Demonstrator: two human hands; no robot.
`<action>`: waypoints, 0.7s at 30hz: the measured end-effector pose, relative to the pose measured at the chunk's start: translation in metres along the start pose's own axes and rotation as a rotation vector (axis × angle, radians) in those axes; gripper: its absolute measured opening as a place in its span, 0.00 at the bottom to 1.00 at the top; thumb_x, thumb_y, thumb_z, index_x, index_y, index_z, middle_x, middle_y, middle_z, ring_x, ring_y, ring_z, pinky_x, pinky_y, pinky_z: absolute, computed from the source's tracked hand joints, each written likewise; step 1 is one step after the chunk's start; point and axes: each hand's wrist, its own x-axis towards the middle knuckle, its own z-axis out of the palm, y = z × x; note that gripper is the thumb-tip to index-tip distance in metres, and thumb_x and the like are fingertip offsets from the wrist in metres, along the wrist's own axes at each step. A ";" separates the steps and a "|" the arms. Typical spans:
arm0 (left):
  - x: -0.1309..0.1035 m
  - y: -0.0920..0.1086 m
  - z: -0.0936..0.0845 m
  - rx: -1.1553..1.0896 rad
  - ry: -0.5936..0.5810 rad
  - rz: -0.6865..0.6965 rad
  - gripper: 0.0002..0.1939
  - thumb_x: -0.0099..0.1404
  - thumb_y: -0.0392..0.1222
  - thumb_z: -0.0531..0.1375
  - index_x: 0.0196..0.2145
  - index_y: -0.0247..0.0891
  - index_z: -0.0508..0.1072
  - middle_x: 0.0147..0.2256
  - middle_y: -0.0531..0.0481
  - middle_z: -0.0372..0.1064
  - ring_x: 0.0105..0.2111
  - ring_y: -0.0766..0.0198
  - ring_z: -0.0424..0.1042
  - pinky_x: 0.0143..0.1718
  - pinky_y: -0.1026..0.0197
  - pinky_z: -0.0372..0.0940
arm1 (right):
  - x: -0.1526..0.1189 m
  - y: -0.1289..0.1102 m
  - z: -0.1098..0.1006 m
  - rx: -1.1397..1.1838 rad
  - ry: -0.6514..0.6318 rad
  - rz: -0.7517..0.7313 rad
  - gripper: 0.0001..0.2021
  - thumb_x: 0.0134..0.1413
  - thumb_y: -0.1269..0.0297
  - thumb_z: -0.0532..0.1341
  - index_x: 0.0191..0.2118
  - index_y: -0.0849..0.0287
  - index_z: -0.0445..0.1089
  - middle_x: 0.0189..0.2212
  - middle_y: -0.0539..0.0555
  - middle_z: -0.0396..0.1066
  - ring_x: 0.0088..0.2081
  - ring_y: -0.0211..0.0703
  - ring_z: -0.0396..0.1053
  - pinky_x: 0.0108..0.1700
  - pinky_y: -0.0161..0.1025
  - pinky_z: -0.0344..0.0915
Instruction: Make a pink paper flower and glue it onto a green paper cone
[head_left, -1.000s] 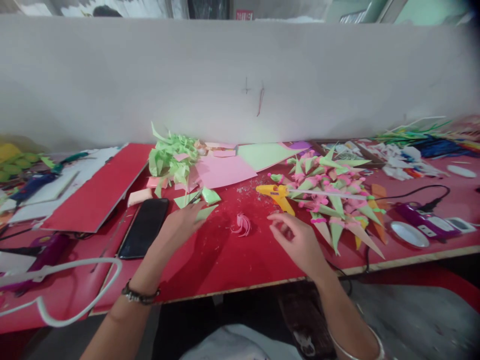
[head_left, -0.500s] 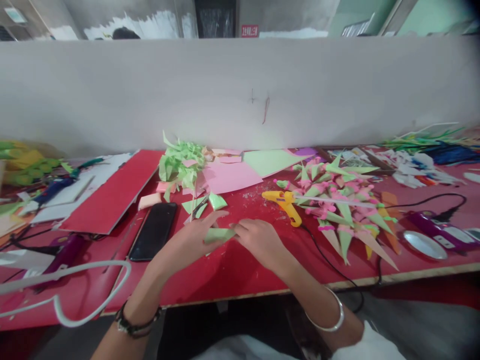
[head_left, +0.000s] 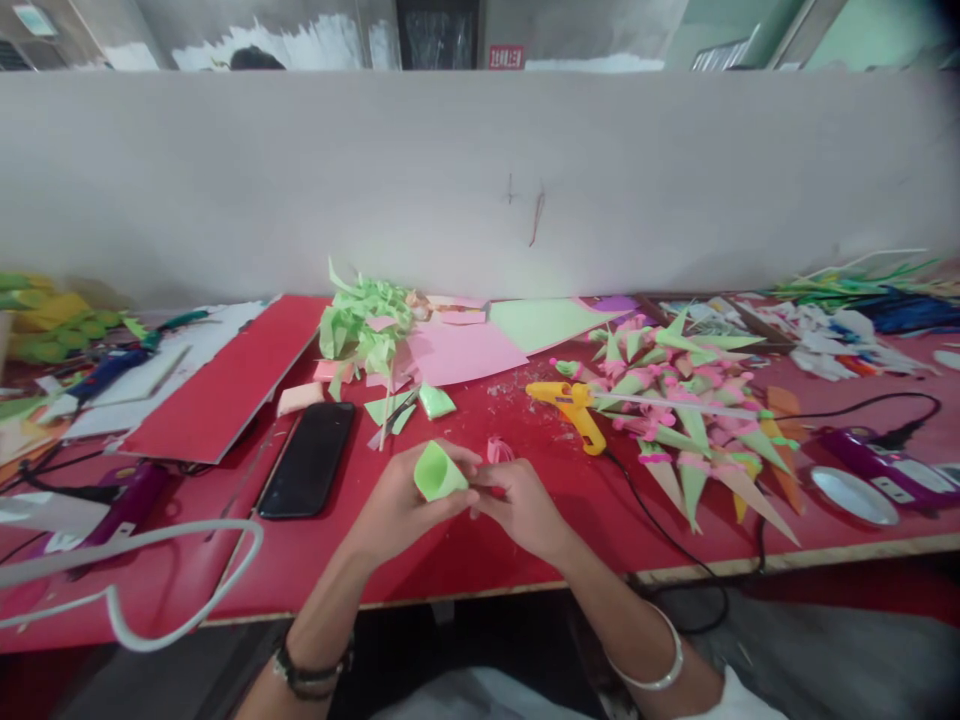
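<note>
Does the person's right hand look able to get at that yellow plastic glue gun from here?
Probably yes: the glue gun lies ahead and to the right of the right hand, with red tabletop between and nothing visibly blocking, though the hand seems busy at the light-green paper cone.

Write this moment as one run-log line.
left hand: holds green paper cone; right hand: beside cone, contact unclear; pink curled piece: on table; glue gun: unheld

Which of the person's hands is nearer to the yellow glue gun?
Right. In the picture, the right hand is below and left of the yellow glue gun; the left hand, around the green paper cone, is farther left.
</note>
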 end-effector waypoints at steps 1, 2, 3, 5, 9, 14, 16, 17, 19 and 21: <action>0.001 0.001 0.001 0.001 0.001 -0.003 0.10 0.55 0.41 0.59 0.36 0.36 0.69 0.33 0.49 0.69 0.33 0.64 0.69 0.35 0.63 0.64 | 0.000 0.000 0.000 -0.008 0.000 0.002 0.14 0.52 0.60 0.55 0.21 0.61 0.69 0.18 0.50 0.68 0.22 0.37 0.65 0.27 0.33 0.60; 0.001 0.002 0.001 0.007 0.007 -0.004 0.08 0.55 0.40 0.59 0.33 0.35 0.70 0.31 0.50 0.69 0.32 0.64 0.69 0.34 0.63 0.63 | -0.001 0.001 -0.001 -0.014 -0.014 0.006 0.14 0.52 0.59 0.55 0.22 0.60 0.69 0.18 0.50 0.69 0.22 0.37 0.65 0.27 0.33 0.60; 0.001 0.003 0.000 0.017 0.019 -0.009 0.07 0.55 0.40 0.59 0.31 0.35 0.70 0.30 0.50 0.70 0.31 0.64 0.69 0.34 0.64 0.63 | -0.002 0.001 -0.004 -0.019 -0.029 0.014 0.12 0.51 0.59 0.56 0.24 0.60 0.70 0.20 0.50 0.70 0.23 0.37 0.66 0.27 0.33 0.60; 0.000 0.001 -0.005 0.051 0.068 -0.029 0.07 0.55 0.41 0.59 0.28 0.35 0.71 0.28 0.50 0.70 0.29 0.65 0.69 0.32 0.64 0.63 | -0.005 0.002 -0.014 -0.022 -0.030 0.046 0.10 0.48 0.58 0.58 0.34 0.58 0.71 0.27 0.51 0.73 0.26 0.38 0.67 0.29 0.34 0.62; -0.003 -0.011 -0.016 0.278 0.197 -0.070 0.10 0.55 0.45 0.57 0.28 0.34 0.70 0.25 0.51 0.69 0.26 0.65 0.67 0.28 0.64 0.61 | -0.020 0.014 -0.048 -0.127 0.261 0.175 0.11 0.50 0.59 0.56 0.35 0.58 0.70 0.31 0.54 0.73 0.31 0.40 0.69 0.34 0.36 0.64; -0.002 -0.033 -0.019 0.578 0.222 -0.025 0.11 0.57 0.45 0.55 0.24 0.34 0.67 0.21 0.54 0.64 0.22 0.67 0.60 0.24 0.65 0.56 | -0.036 0.048 -0.080 -0.560 0.635 0.430 0.15 0.46 0.53 0.56 0.32 0.60 0.66 0.22 0.52 0.67 0.24 0.41 0.65 0.27 0.37 0.60; 0.001 -0.037 -0.018 0.605 0.233 0.059 0.09 0.56 0.43 0.56 0.24 0.35 0.67 0.23 0.52 0.66 0.26 0.65 0.62 0.29 0.63 0.58 | -0.034 0.061 -0.086 -0.676 0.660 0.480 0.18 0.43 0.52 0.57 0.37 0.61 0.64 0.27 0.54 0.67 0.28 0.44 0.65 0.29 0.38 0.60; 0.003 -0.037 -0.017 0.604 0.238 0.102 0.08 0.56 0.42 0.56 0.24 0.35 0.67 0.25 0.51 0.66 0.28 0.64 0.63 0.32 0.62 0.59 | -0.030 0.067 -0.088 -0.711 0.652 0.479 0.20 0.43 0.52 0.57 0.40 0.61 0.63 0.30 0.55 0.67 0.31 0.46 0.65 0.30 0.38 0.60; 0.005 -0.037 -0.015 0.575 0.225 0.150 0.05 0.55 0.40 0.56 0.26 0.36 0.68 0.28 0.50 0.68 0.30 0.63 0.64 0.34 0.62 0.59 | -0.020 0.076 -0.090 -0.745 0.578 0.449 0.20 0.44 0.55 0.56 0.42 0.63 0.63 0.35 0.59 0.67 0.36 0.49 0.65 0.34 0.40 0.60; 0.006 -0.037 -0.014 0.521 0.187 0.135 0.04 0.55 0.38 0.56 0.28 0.36 0.68 0.27 0.51 0.68 0.28 0.66 0.64 0.30 0.65 0.60 | -0.010 0.082 -0.090 -0.765 0.486 0.438 0.17 0.47 0.59 0.55 0.42 0.65 0.63 0.36 0.62 0.68 0.38 0.52 0.65 0.37 0.41 0.59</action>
